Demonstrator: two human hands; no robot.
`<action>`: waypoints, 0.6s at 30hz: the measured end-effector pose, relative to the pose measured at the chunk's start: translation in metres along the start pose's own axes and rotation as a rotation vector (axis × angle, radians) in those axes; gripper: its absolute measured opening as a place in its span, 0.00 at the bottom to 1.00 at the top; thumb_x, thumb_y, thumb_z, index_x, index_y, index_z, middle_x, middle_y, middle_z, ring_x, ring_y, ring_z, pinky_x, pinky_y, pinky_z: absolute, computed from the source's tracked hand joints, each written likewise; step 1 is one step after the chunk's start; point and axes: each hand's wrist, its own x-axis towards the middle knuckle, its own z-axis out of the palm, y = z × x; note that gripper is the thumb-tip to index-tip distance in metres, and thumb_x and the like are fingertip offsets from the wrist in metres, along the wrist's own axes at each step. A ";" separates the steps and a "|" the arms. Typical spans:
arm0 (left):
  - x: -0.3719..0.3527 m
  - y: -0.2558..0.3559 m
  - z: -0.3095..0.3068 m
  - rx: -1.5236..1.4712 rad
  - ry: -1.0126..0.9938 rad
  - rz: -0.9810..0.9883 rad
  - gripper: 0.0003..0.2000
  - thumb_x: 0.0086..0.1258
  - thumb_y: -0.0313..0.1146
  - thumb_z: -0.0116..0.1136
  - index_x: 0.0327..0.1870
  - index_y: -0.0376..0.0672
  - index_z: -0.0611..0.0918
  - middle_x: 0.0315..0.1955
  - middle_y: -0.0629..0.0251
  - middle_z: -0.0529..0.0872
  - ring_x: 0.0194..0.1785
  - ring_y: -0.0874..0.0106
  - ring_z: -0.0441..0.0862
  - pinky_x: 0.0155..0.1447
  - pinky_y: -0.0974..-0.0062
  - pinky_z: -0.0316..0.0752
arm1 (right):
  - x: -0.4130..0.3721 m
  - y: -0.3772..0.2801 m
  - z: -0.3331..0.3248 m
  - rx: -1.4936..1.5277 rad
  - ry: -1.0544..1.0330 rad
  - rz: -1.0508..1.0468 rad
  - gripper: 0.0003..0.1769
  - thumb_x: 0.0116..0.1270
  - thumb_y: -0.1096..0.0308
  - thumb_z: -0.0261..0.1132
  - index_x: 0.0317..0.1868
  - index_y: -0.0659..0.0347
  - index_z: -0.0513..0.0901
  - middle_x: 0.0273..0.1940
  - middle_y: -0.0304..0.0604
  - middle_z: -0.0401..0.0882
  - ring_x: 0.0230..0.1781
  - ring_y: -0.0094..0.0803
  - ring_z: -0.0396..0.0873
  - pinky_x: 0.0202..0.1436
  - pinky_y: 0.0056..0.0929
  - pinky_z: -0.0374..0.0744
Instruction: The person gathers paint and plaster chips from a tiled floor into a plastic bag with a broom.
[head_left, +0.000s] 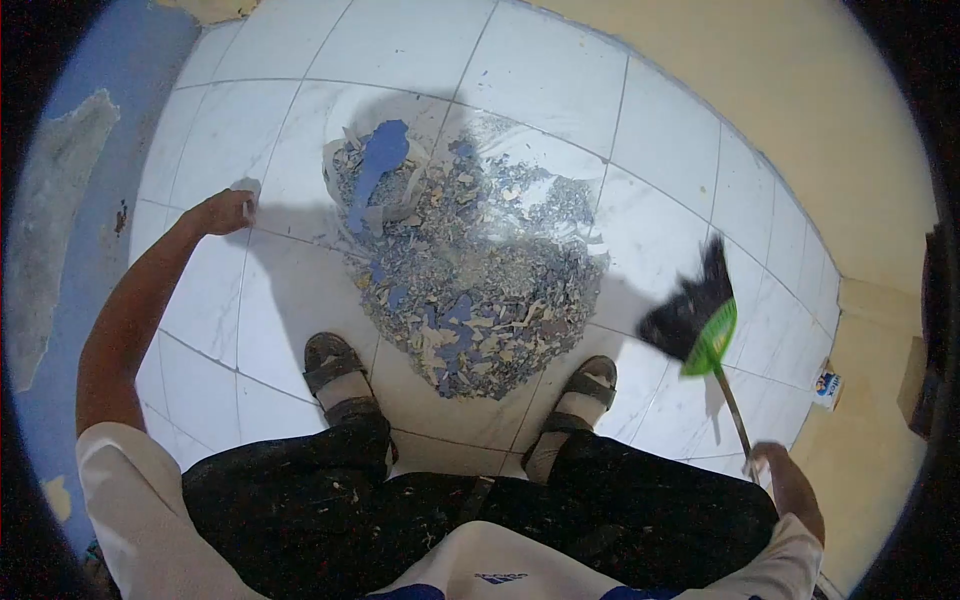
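My right hand (pixel 768 460) is closed round the thin handle of a broom (pixel 712 330) with a green head and black bristles, raised at the right. On the left, my left hand (pixel 228 211) is held out over the tiles with its fingers curled in; whether anything small is in them cannot be made out. Between and ahead of my feet lies a wide pile of debris (pixel 490 290), made of grey, cream and blue flakes. A long blue flake (pixel 384 160) rests on top of its upper left part.
White marbled tiles (pixel 540 60) cover the floor. A blue wall (pixel 110 90) with a bare grey patch stands at the left, a yellowish wall (pixel 780 80) at the right. A small labelled packet (pixel 827 386) sits near the right wall. My sandalled feet flank the pile.
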 end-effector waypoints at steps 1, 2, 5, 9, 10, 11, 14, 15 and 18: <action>0.004 -0.009 0.008 -0.029 -0.012 0.015 0.16 0.61 0.35 0.66 0.47 0.39 0.78 0.39 0.50 0.86 0.44 0.53 0.84 0.51 0.58 0.78 | -0.046 -0.035 0.034 -0.513 0.281 0.090 0.18 0.61 0.55 0.64 0.37 0.64 0.85 0.37 0.52 0.85 0.37 0.47 0.84 0.42 0.46 0.81; 0.006 -0.010 0.010 -0.057 -0.025 0.027 0.16 0.61 0.35 0.66 0.47 0.39 0.78 0.39 0.51 0.86 0.44 0.54 0.84 0.50 0.58 0.78 | -0.097 -0.079 0.072 -0.845 0.511 0.271 0.18 0.61 0.55 0.65 0.38 0.64 0.84 0.37 0.51 0.85 0.38 0.46 0.84 0.41 0.46 0.81; 0.007 -0.005 0.018 -0.127 0.018 0.076 0.16 0.62 0.36 0.66 0.46 0.38 0.78 0.37 0.51 0.86 0.42 0.55 0.84 0.49 0.60 0.78 | -0.124 0.019 0.108 -0.298 0.899 0.365 0.09 0.64 0.60 0.66 0.40 0.54 0.85 0.38 0.40 0.85 0.43 0.35 0.85 0.42 0.38 0.83; 0.004 0.012 0.016 -0.227 0.023 0.099 0.15 0.64 0.36 0.65 0.46 0.38 0.78 0.37 0.50 0.85 0.42 0.55 0.84 0.47 0.60 0.78 | -0.111 0.053 0.137 -0.988 0.531 0.945 0.07 0.64 0.61 0.66 0.39 0.52 0.85 0.40 0.37 0.86 0.45 0.32 0.84 0.45 0.35 0.83; 0.003 0.018 0.016 -0.202 0.000 0.077 0.14 0.65 0.35 0.64 0.46 0.38 0.78 0.37 0.50 0.85 0.42 0.55 0.84 0.47 0.60 0.77 | -0.104 0.054 0.146 -1.000 0.542 0.934 0.08 0.64 0.61 0.66 0.40 0.53 0.85 0.40 0.38 0.86 0.45 0.32 0.84 0.46 0.36 0.83; 0.000 0.024 0.018 -0.179 -0.019 0.054 0.14 0.65 0.35 0.63 0.46 0.38 0.78 0.37 0.50 0.85 0.42 0.55 0.84 0.47 0.59 0.77 | -0.093 0.063 0.151 -1.013 0.557 0.924 0.09 0.65 0.60 0.67 0.41 0.54 0.85 0.41 0.39 0.86 0.44 0.32 0.84 0.46 0.36 0.83; -0.010 0.034 0.026 -0.141 -0.044 0.100 0.11 0.66 0.33 0.61 0.44 0.37 0.77 0.36 0.51 0.85 0.41 0.54 0.83 0.46 0.59 0.77 | -0.052 0.095 0.162 -1.239 0.986 0.586 0.14 0.66 0.58 0.67 0.46 0.57 0.83 0.46 0.43 0.83 0.50 0.40 0.80 0.53 0.48 0.76; -0.012 0.029 0.031 -0.134 -0.047 0.134 0.11 0.66 0.33 0.61 0.44 0.37 0.77 0.35 0.52 0.85 0.40 0.54 0.84 0.45 0.60 0.77 | -0.034 0.106 0.165 -1.329 1.187 0.399 0.16 0.66 0.57 0.67 0.48 0.58 0.82 0.49 0.45 0.81 0.53 0.44 0.78 0.56 0.54 0.73; -0.020 0.037 0.029 -0.169 -0.096 0.078 0.11 0.67 0.33 0.61 0.43 0.37 0.77 0.34 0.52 0.85 0.39 0.55 0.84 0.44 0.60 0.77 | -0.001 0.136 0.172 -1.371 1.374 0.144 0.18 0.67 0.57 0.66 0.52 0.58 0.80 0.53 0.46 0.79 0.57 0.47 0.75 0.60 0.61 0.69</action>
